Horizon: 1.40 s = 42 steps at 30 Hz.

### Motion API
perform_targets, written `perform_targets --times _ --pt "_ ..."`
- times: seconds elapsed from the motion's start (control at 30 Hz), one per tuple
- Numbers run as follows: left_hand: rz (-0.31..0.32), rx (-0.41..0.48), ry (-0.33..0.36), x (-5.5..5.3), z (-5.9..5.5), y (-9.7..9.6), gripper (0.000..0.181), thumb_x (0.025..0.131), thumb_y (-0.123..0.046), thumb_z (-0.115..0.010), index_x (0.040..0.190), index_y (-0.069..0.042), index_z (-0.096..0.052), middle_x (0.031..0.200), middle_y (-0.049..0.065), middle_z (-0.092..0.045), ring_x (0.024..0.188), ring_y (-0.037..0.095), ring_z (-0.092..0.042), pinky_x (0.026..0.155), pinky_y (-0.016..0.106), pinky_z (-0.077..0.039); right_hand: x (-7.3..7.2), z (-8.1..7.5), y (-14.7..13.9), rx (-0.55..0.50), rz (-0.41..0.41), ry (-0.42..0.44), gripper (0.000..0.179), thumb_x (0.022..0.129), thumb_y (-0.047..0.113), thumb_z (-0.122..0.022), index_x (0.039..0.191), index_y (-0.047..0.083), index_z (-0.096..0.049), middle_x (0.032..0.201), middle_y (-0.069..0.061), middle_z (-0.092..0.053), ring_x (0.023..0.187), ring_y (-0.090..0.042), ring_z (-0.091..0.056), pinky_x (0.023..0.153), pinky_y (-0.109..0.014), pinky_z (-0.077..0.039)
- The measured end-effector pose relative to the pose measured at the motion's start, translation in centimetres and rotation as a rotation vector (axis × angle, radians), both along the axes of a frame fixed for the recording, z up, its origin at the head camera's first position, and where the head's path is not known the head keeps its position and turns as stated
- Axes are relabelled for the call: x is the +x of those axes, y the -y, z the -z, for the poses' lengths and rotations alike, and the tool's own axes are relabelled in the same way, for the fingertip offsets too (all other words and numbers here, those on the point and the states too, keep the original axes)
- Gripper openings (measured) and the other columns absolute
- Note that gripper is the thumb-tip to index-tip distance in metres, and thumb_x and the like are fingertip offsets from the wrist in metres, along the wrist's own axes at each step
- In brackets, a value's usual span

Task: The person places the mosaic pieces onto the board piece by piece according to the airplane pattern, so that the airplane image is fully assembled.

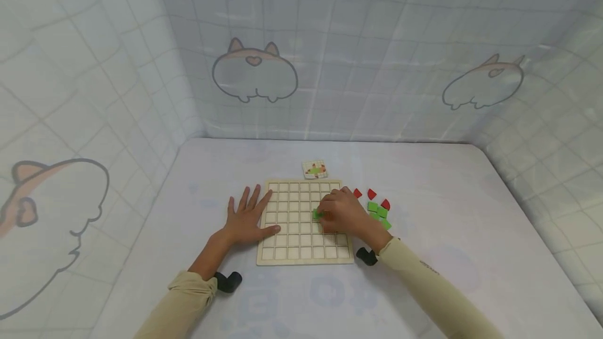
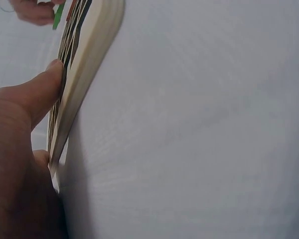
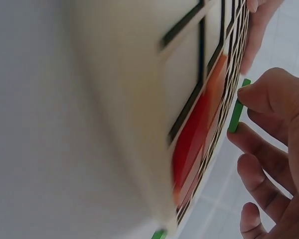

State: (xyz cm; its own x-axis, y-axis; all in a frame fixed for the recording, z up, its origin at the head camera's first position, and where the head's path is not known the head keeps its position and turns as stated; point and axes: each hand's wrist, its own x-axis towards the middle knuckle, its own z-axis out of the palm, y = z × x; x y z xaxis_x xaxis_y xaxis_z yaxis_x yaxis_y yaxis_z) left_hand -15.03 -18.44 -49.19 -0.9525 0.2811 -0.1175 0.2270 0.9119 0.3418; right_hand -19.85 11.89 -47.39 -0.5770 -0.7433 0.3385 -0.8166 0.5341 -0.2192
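Observation:
A pale wooden grid board [image 1: 287, 262] lies flat on the table. My left hand [image 1: 246, 223] rests on its left edge with fingers spread, the thumb [image 2: 45, 87] on the board in the left wrist view. Over the board's right half, my right hand [image 1: 346, 212] pinches a small green square tile [image 3: 237, 112] between thumb and fingertip, just above the cells. Red and orange pieces [image 3: 189, 144] sit in cells near the board's right side in the right wrist view. In the head view the right hand covers most of that area.
Loose green tiles [image 1: 382, 212] and red quarter-round pieces [image 1: 371, 193] lie right of the board. Behind it is a small pattern card [image 1: 314, 169]. White cloth walls [image 1: 330, 82] with drawn animals surround the table.

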Motion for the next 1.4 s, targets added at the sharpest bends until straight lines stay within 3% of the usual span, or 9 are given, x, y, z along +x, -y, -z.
perform_targets --times 0.23,0.53,0.67,0.83,1.1,1.27,1.4 --pt "-0.004 0.007 -0.001 0.1 0.0 0.1 0.101 0.084 -0.071 -0.057 0.159 -0.016 -0.017 0.163 0.018 -0.001 0.147 0.041 0.006 0.107 0.068 0.008 0.0 0.2 1.2 0.051 -0.005 -0.017 0.009 0.078 0.018 -0.078 0.086 0.02 -0.077 0.088 0.009 -0.071 0.082 -0.013 -0.059 0.069 -0.032 -0.037" --pt "0.009 0.003 -0.015 0.0 0.1 0.2 0.102 0.084 -0.073 -0.054 0.159 -0.016 -0.015 0.163 0.018 0.0 0.147 0.041 0.007 0.107 0.068 0.01 0.4 -0.8 0.3 0.144 0.066 0.112 0.013 0.082 0.028 -0.082 0.093 0.023 -0.078 0.092 0.013 -0.071 0.088 -0.011 -0.056 0.077 -0.032 -0.037" --pt "0.003 0.0 -0.012 0.0 -0.1 0.1 0.102 0.084 -0.072 -0.055 0.159 -0.016 -0.017 0.163 0.018 -0.001 0.147 0.042 0.005 0.107 0.069 0.008 0.5 -1.0 0.1 0.132 0.072 0.097 0.012 0.082 0.027 -0.081 0.093 0.022 -0.078 0.094 0.011 -0.071 0.09 -0.013 -0.055 0.075 -0.031 -0.038" --pt "0.005 0.001 -0.018 0.1 0.1 0.0 0.102 0.083 -0.072 -0.056 0.159 -0.016 -0.017 0.163 0.018 -0.002 0.147 0.042 0.005 0.107 0.069 0.008 0.1 -0.9 -1.0 0.095 0.165 0.073 0.005 0.084 0.023 -0.079 0.088 0.022 -0.077 0.094 0.01 -0.07 0.086 -0.014 -0.053 0.069 -0.031 -0.034" --pt "0.007 0.003 -0.028 0.0 0.3 0.2 0.102 0.083 -0.073 -0.055 0.159 -0.017 -0.017 0.163 0.017 -0.001 0.147 0.041 0.004 0.107 0.069 0.008 -0.9 -0.5 -3.7 0.185 0.334 0.041 0.013 0.086 0.02 -0.078 0.098 0.018 -0.078 0.105 0.0 -0.071 0.088 -0.023 -0.057 0.071 -0.037 -0.04" --pt "0.007 0.006 -0.028 0.0 0.4 0.2 0.102 0.083 -0.074 -0.055 0.159 -0.017 -0.017 0.163 0.017 -0.001 0.147 0.041 0.005 0.107 0.069 0.008 -1.3 -0.2 -4.8 0.246 0.371 0.052 0.016 0.085 0.016 -0.078 0.101 0.019 -0.079 0.107 -0.001 -0.071 0.089 -0.025 -0.059 0.074 -0.041 -0.044" --pt "0.005 0.006 -0.032 0.0 0.4 0.1 0.102 0.083 -0.073 -0.055 0.159 -0.016 -0.017 0.163 0.018 -0.002 0.147 0.042 0.004 0.107 0.069 0.008 -1.5 -0.2 -5.3 0.206 0.362 0.03 0.015 0.08 0.015 -0.081 0.095 0.018 -0.08 0.097 0.001 -0.073 0.082 -0.022 -0.061 0.07 -0.038 -0.042"
